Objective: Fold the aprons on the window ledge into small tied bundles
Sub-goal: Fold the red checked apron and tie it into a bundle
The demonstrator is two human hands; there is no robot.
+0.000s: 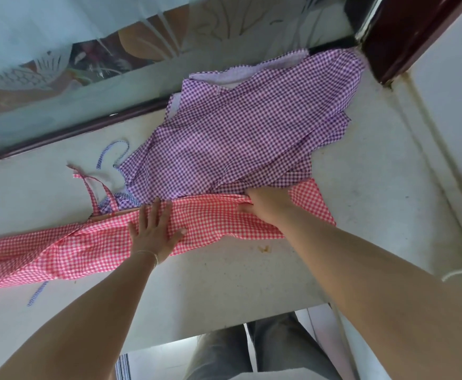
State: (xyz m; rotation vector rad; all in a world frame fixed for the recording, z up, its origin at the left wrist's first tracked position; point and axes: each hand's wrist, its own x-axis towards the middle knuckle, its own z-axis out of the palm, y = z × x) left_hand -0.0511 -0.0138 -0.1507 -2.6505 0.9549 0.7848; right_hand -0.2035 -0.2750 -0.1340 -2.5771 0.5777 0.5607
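Pink gingham apron (92,242) lies as a long strip along the window ledge (375,187), running from the left edge to past the middle, its ties (92,193) loose at the far left. I read this as the lengthwise fold being flattened, first apron of the lot. My left hand (153,229) lies flat on the cloth, fingers straight and spread, pressing down. Further right my right hand (265,202) has its fingers curled into a gathered ridge of the pink cloth, pinching it where it meets the purple gingham apron (238,133), which lies crumpled behind against the glass. Next, I judge, fold the strip end to end, then wrap and knot the ties. Both arms reach forward, nearly straight.
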